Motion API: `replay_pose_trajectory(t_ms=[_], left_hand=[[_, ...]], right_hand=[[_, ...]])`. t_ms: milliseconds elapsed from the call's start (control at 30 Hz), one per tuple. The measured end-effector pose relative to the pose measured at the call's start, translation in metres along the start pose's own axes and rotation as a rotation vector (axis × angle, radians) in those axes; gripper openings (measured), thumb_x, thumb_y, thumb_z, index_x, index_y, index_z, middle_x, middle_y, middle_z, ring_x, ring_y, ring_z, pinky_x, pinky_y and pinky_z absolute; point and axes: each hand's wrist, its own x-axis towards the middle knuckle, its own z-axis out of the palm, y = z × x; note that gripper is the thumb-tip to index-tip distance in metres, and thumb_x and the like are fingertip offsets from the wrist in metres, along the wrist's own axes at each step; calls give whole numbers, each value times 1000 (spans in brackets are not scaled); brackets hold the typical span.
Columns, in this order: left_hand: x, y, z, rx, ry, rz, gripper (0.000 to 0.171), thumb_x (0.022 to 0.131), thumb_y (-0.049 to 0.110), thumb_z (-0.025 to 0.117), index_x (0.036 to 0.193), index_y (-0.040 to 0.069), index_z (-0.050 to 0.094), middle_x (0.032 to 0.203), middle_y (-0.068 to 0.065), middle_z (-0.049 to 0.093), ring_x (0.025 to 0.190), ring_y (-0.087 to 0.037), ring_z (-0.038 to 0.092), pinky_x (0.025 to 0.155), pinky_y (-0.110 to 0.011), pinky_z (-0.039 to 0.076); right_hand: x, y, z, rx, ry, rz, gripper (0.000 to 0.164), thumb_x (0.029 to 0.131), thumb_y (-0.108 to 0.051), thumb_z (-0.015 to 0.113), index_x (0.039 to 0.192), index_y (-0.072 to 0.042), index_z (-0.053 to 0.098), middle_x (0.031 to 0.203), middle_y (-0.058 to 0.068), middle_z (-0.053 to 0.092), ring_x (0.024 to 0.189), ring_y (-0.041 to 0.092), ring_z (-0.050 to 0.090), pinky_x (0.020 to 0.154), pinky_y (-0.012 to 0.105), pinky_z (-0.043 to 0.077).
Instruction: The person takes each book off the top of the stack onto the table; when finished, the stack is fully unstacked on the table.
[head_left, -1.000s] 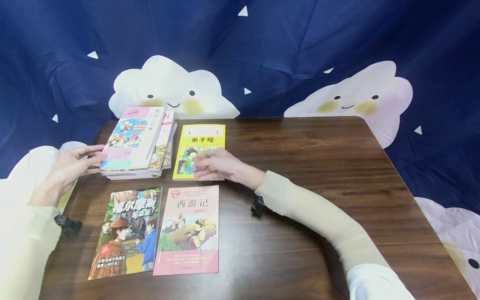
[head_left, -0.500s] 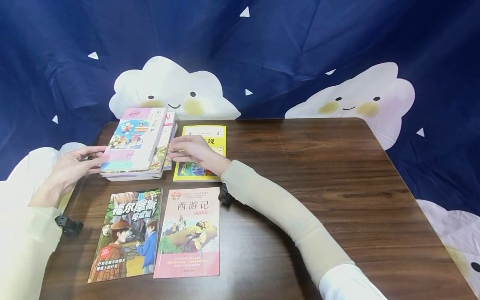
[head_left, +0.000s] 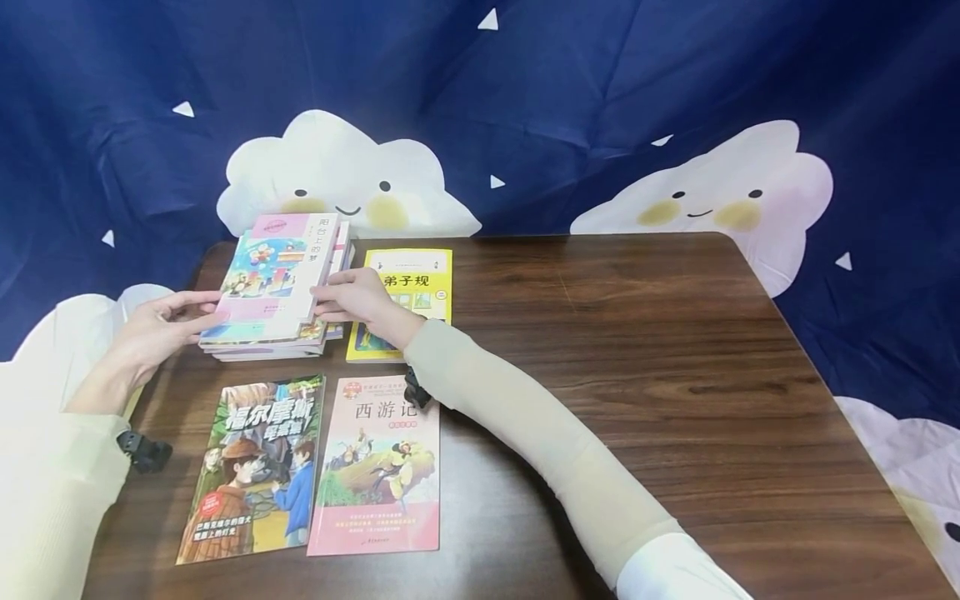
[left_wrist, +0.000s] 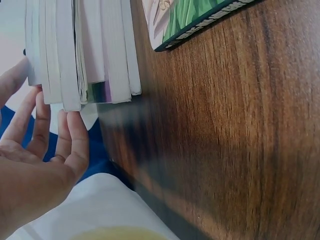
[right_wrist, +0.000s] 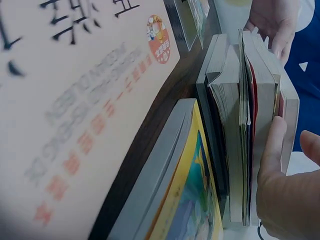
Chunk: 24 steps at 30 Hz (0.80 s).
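Note:
A stack of several books [head_left: 262,353] stands at the table's far left, its layers unevenly lined up. On top lies a pink and white book [head_left: 258,271] with a cartoon cover. My left hand [head_left: 153,333] touches the stack's left side with extended fingers; in the left wrist view, fingertips [left_wrist: 75,120] meet the book edges. From the opposite side, my right hand [head_left: 363,300] reaches the top book's right edge. The right wrist view has its straight finger [right_wrist: 275,137] against the upper books, thumb apart. A yellow book [head_left: 408,283] lies partly beneath the right hand.
Nearer the front lie a dark illustrated detective book [head_left: 255,475] and a pink book [head_left: 378,517], side by side. The brown wooden table [head_left: 637,375] extends to the right. A blue curtain [head_left: 540,100] with cloud prints hangs behind it.
My right hand has moved left from over the yellow book to the stack's right side. The left fingertips and the top book have shifted slightly right.

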Motion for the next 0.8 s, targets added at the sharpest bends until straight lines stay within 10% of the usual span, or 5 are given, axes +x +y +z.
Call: replay_pose_trajectory(t_ms=[300,633,800], left_hand=[[-3,3,0,190,1,8,43,99,42,75,139,30,66,100,42,61,93,15,57,75,-9,49],[-1,-4,-6,177,-21,11,65,100,37,74,157,19,51,105,33,58,88,14,64,77,-13,60],[-2,-11,-8,157,-43,-1,75,101,37,73,162,8,41,112,29,54,91,15,65,83,-14,62]], right_hand=[[3,1,6,-61,48,-30,59,96,-9,77,148,6,53,76,4,68,62,10,67,68,23,67],[-13,-10,-20,45,70,11,47,97,-4,74,140,-11,57,113,23,77,100,36,79,77,34,70],[-28,-19,-46,61,57,39,44,98,-4,73,138,-14,59,121,21,75,90,29,80,91,45,68]])
